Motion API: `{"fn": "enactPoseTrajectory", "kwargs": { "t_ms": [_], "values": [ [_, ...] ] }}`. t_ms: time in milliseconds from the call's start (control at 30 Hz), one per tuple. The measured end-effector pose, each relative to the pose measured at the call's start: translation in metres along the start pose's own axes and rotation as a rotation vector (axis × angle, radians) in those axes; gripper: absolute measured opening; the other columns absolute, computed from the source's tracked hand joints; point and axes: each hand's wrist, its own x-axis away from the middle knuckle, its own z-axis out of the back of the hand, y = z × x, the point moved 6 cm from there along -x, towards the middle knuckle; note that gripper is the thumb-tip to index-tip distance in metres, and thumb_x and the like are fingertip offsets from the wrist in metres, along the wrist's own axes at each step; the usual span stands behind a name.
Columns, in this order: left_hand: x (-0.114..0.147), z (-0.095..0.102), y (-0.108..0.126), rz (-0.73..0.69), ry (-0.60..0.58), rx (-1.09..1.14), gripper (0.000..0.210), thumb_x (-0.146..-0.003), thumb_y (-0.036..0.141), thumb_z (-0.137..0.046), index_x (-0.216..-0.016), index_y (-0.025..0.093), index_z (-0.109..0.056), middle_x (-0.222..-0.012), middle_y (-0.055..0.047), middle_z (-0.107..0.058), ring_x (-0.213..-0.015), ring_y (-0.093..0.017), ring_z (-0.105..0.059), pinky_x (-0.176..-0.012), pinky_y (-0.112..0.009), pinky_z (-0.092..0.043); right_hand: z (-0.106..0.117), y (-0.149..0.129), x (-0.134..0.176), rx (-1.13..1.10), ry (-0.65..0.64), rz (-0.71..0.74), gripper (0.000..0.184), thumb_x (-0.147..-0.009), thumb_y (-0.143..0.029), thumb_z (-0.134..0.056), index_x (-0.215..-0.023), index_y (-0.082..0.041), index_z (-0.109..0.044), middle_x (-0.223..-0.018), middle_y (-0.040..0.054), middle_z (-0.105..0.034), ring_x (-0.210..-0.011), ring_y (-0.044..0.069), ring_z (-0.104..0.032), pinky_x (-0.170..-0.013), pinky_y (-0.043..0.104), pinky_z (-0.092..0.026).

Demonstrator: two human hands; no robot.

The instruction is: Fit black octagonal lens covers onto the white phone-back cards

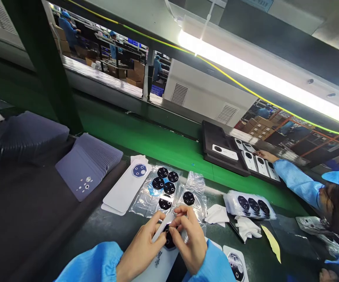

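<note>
In the lower middle, my left hand [146, 244] grips the edge of a white phone back panel [154, 270] with its thumb and fingers. A black octagonal camera plate [168, 239] with ring-shaped holes lies at the panel's top end, partly hidden by my fingers. My right hand [188, 237] has thumb and fingertips pinched at the plate's edge; whatever is between them is too small to make out. Just beyond my hands, several more black octagonal plates [158, 183] lie on clear plastic film [141, 205]. Another phone panel [235, 260] with an octagonal plate is beside my right sleeve.
White panels [122, 192] and fanned dark blue sheets [90, 160] lie left. Right are crumpled white cloths [216, 214], a black pen [236, 232], bagged plates [250, 205] and a yellow slip [271, 243]. A co-worker's hand [266, 156] reaches into a black phone tray [256, 172].
</note>
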Motion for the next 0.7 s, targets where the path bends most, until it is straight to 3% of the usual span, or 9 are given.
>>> {"fn": "enactPoseTrajectory", "kwargs": {
  "t_ms": [100, 267, 400, 700],
  "values": [
    [-0.001, 0.0, 0.0, 0.001, -0.006, 0.002, 0.023, -0.074, 0.039, -0.047, -0.089, 0.022, -0.046, -0.064, 0.002, -0.06, -0.06, -0.016, -0.051, -0.057, -0.025, -0.036, 0.0, 0.001, 0.001, -0.005, 0.0, -0.006, 0.019, -0.079, -0.003, -0.049, -0.084, -0.02, -0.054, -0.105, 0.0083, -0.052, -0.091, 0.018, -0.058, -0.07, 0.027, -0.054],
    [0.0, -0.001, 0.0, 0.021, -0.001, 0.002, 0.026, -0.073, 0.039, -0.045, -0.091, 0.021, -0.045, -0.067, 0.001, -0.061, -0.061, -0.016, -0.052, -0.055, -0.024, -0.036, -0.004, -0.006, 0.006, 0.127, 0.024, 0.108, 0.024, -0.074, 0.0, -0.048, -0.085, -0.02, -0.05, -0.106, 0.0084, -0.05, -0.096, 0.019, -0.055, -0.077, 0.03, -0.054],
    [0.001, -0.001, 0.0, 0.018, 0.022, -0.017, 0.023, -0.072, 0.036, -0.045, -0.091, 0.022, -0.046, -0.062, 0.003, -0.058, -0.06, -0.016, -0.051, -0.056, -0.025, -0.035, -0.009, -0.01, 0.006, 0.216, 0.014, 0.128, 0.022, -0.079, -0.001, -0.046, -0.089, -0.02, -0.051, -0.109, 0.0105, -0.05, -0.097, 0.021, -0.056, -0.071, 0.03, -0.055],
    [0.0, 0.002, 0.003, -0.012, 0.03, -0.057, 0.022, -0.073, 0.036, -0.045, -0.089, 0.021, -0.048, -0.061, 0.004, -0.056, -0.054, -0.015, -0.046, -0.054, -0.025, -0.031, -0.001, -0.003, 0.001, 0.019, 0.012, -0.001, 0.02, -0.078, -0.002, -0.049, -0.084, -0.02, -0.053, -0.105, 0.0079, -0.05, -0.094, 0.018, -0.057, -0.072, 0.027, -0.054]
  ]
}}
